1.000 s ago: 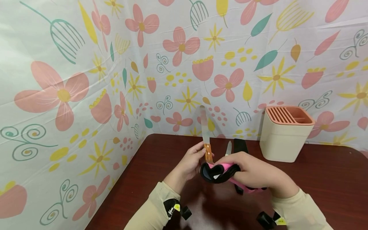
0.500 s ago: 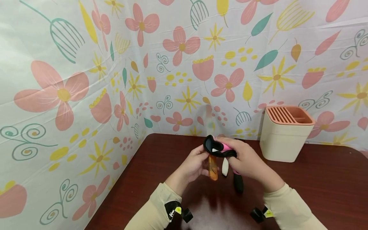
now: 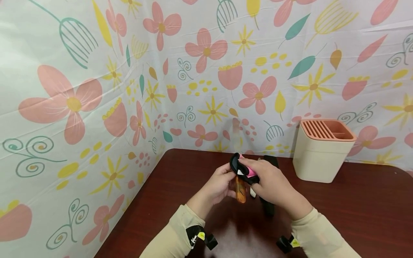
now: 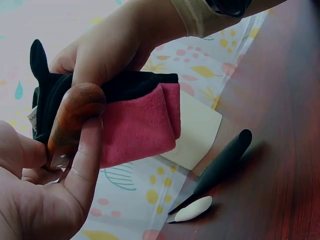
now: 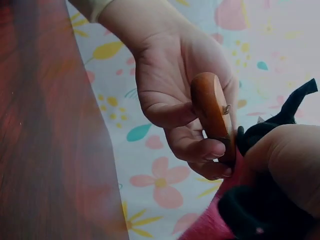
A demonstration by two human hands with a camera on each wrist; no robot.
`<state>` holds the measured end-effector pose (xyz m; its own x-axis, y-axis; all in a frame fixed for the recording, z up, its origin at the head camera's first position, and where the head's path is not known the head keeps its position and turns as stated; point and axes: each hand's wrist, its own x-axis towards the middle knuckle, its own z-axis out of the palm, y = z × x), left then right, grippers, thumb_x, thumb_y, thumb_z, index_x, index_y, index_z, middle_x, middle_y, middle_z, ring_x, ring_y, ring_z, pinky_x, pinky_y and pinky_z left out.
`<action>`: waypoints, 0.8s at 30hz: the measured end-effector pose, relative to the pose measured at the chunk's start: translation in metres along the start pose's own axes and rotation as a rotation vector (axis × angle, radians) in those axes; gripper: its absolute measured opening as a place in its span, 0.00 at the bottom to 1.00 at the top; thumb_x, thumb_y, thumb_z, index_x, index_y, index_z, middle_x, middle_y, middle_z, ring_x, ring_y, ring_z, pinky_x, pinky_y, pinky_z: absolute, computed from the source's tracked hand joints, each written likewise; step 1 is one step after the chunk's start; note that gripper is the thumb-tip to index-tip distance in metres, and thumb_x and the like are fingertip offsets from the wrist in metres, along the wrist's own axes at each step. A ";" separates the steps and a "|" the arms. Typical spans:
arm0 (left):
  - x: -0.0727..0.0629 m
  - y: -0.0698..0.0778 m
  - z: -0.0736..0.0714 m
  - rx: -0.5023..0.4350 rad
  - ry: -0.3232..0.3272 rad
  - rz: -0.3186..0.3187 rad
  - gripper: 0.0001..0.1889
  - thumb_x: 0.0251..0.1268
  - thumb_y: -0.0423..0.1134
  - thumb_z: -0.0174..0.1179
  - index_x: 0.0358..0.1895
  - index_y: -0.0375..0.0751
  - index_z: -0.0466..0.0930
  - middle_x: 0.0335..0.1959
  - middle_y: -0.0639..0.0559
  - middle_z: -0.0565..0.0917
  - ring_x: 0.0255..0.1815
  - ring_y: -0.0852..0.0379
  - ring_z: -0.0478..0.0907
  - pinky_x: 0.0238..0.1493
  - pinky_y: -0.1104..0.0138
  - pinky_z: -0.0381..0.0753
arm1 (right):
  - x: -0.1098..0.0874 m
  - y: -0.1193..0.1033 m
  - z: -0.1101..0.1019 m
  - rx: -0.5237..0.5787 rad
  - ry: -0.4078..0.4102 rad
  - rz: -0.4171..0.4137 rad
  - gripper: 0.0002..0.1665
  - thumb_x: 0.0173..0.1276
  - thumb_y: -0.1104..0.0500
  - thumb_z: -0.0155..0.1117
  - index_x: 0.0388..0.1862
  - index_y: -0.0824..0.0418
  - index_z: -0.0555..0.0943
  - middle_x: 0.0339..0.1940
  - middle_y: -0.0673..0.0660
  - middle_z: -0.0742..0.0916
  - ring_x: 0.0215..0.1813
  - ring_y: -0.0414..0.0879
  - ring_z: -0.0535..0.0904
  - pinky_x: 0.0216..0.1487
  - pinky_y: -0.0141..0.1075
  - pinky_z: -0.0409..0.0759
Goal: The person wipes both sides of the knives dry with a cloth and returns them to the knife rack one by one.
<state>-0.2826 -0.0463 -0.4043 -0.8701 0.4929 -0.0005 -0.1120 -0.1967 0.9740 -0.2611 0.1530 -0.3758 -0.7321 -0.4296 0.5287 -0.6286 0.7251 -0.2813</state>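
Cloth, against a second ago: the pink-and-black cloth sits farther along the wooden-handled knife; then it was at the handle's near end, now it covers the far end, and the blade beyond shows only as a pale blur.
Knife: between the two hands above the desk, blade pointing far; the handle is orange-brown, rounded at its near end, which juts out bare on the near side of the cloth.
Cloth, its look: folded, fuzzy pink with black edging and a small white tag; whether it goes all the way round the knife is hidden.
Left grip: fingers curled round the wooden handle.
Right grip: pinching the folded cloth against the knife.
White-handled knife: on the desk, partly behind the right hand in the head view.
Black-handled tool: lying just right of it.
Holder: cream, upright at the far right; its salmon top has slots on the left and larger compartments on the right, their depths hidden.
Backdrop: floral, behind the desk.
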 end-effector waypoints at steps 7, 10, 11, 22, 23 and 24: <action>0.000 0.001 0.000 -0.004 0.007 0.006 0.16 0.84 0.40 0.47 0.66 0.48 0.76 0.37 0.52 0.86 0.29 0.56 0.87 0.25 0.61 0.87 | -0.002 -0.002 -0.004 0.029 0.018 -0.022 0.36 0.55 0.70 0.72 0.65 0.51 0.83 0.58 0.51 0.89 0.53 0.49 0.82 0.49 0.46 0.82; 0.000 0.001 -0.001 -0.017 0.003 0.005 0.16 0.83 0.41 0.49 0.66 0.51 0.77 0.38 0.52 0.87 0.29 0.57 0.87 0.25 0.60 0.87 | -0.003 -0.002 -0.005 0.042 0.014 -0.051 0.34 0.56 0.69 0.72 0.63 0.51 0.84 0.57 0.51 0.90 0.54 0.50 0.83 0.53 0.49 0.83; 0.001 0.001 -0.002 -0.020 -0.001 0.007 0.16 0.83 0.41 0.49 0.66 0.51 0.77 0.39 0.53 0.87 0.29 0.57 0.87 0.25 0.59 0.87 | -0.003 -0.002 -0.005 0.045 0.013 -0.062 0.34 0.56 0.70 0.72 0.63 0.52 0.85 0.57 0.51 0.90 0.55 0.51 0.83 0.54 0.50 0.83; 0.006 0.002 -0.007 -0.017 0.003 0.009 0.14 0.82 0.43 0.51 0.62 0.45 0.78 0.39 0.54 0.87 0.31 0.57 0.87 0.26 0.57 0.88 | -0.007 -0.012 -0.016 0.045 -0.136 -0.078 0.33 0.53 0.72 0.67 0.60 0.52 0.86 0.54 0.49 0.90 0.58 0.48 0.85 0.58 0.51 0.84; 0.006 0.001 -0.008 -0.014 0.008 0.011 0.15 0.82 0.43 0.52 0.63 0.46 0.78 0.39 0.55 0.87 0.32 0.57 0.87 0.27 0.57 0.88 | -0.007 -0.013 -0.016 0.036 -0.141 -0.076 0.32 0.54 0.71 0.67 0.59 0.53 0.86 0.54 0.50 0.90 0.58 0.49 0.85 0.59 0.51 0.84; 0.006 0.001 -0.008 -0.009 0.010 0.010 0.15 0.82 0.43 0.52 0.64 0.47 0.78 0.39 0.55 0.88 0.32 0.57 0.88 0.28 0.57 0.88 | -0.008 -0.014 -0.017 0.026 -0.144 -0.078 0.31 0.54 0.70 0.68 0.59 0.52 0.86 0.53 0.49 0.90 0.58 0.48 0.85 0.59 0.50 0.84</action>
<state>-0.2916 -0.0503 -0.4050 -0.8761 0.4820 0.0071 -0.1075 -0.2097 0.9718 -0.2424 0.1552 -0.3627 -0.7096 -0.5583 0.4299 -0.6904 0.6729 -0.2656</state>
